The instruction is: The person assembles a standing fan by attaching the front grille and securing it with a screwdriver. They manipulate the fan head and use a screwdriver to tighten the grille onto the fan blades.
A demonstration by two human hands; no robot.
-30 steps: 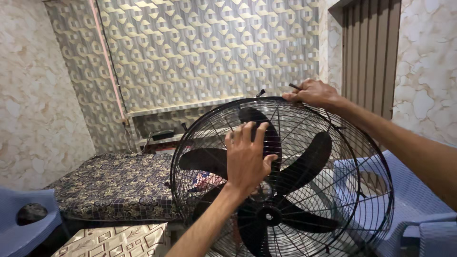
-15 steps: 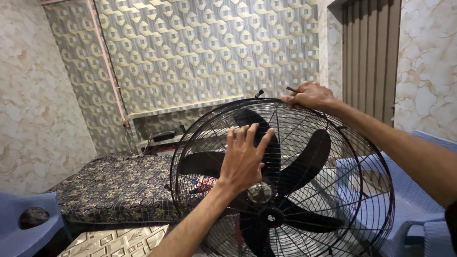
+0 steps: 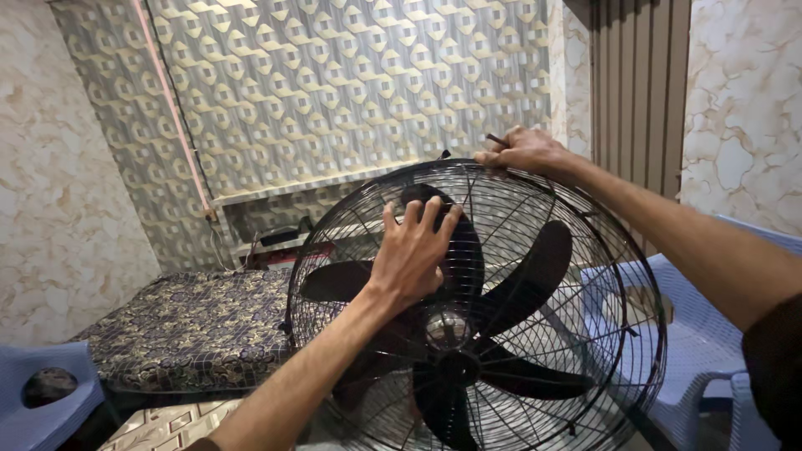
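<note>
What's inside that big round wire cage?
Inside the wire cage sit black fan blades around a black hub, with a shiny round motor behind. The left hand lies flat on the wires, covering part of the top blade. The right hand holds the rim.

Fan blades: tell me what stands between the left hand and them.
The wire guard does. The left hand lies flat on its front wires, with the black blades behind the mesh. The right hand grips the guard's top rim, also outside it. Nothing else visible blocks the way.
</note>
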